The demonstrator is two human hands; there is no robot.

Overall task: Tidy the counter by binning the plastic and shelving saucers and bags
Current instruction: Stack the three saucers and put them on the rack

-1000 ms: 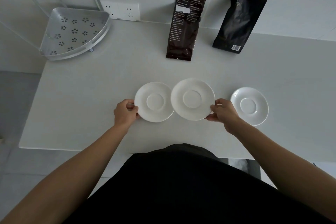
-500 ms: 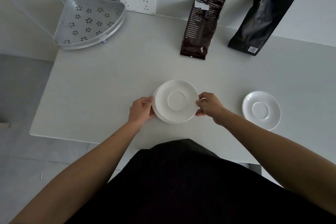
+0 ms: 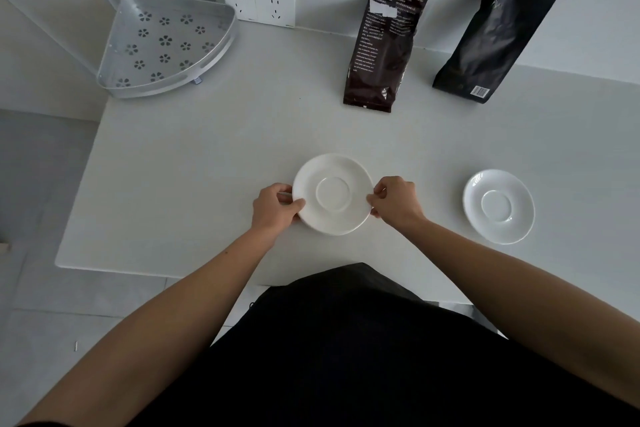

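- The worktop (image 3: 207, 156), pale and plain, carries everything; no bin and no loose plastic are seen on it.
- A perforated corner shelf (image 3: 162, 42) with flower-shaped holes is seen at the far left corner, empty, so no shelving is judged done yet.
- Two dark bags are propped against the back wall: the brown bag (image 3: 384, 42) is covered in small white print and bears a white patch, but the writing is too small to be read; the black bag (image 3: 498, 38) carries a barcode label at its lower corner, and no brand can be made out.
- The stacked saucers (image 3: 334, 194) are now found at the front middle of the worktop: a second ago two saucers lay side by side, and they have since been slid together into one pile, of which only the top one is clearly seen. The pile is thereby judged ready to be carried to the shelf in one trip.
- A single saucer (image 3: 498, 206) is left well apart to the right, not yet gathered.
- The pile's left rim is pinched by the left hand (image 3: 273, 208), fingers curled closed around it.
- The right rim is gripped likewise by the right hand (image 3: 394, 201).
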